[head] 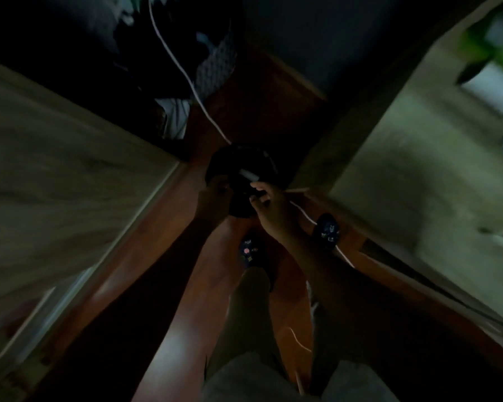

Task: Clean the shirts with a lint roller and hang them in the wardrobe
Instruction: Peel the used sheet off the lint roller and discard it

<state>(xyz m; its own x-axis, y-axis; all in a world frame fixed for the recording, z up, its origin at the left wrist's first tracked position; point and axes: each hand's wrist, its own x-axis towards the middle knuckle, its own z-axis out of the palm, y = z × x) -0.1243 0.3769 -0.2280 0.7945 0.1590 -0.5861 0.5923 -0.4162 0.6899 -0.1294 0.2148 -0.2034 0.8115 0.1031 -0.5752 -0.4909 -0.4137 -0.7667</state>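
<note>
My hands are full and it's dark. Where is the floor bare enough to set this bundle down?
Barest: the wood floor beyond the bundle, between the white cord and the dark wall. Also the strip between the left arm and the pale panel. Crowded: around the left hand and right hand, where cord and slippers lie.

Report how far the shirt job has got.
Done: nothing visibly finished; the view is dark and blurred. In hand: the left hand and right hand hold a dark bundle, possibly a shirt, above the wooden floor. Left: cleaning it and hanging it up.
</note>
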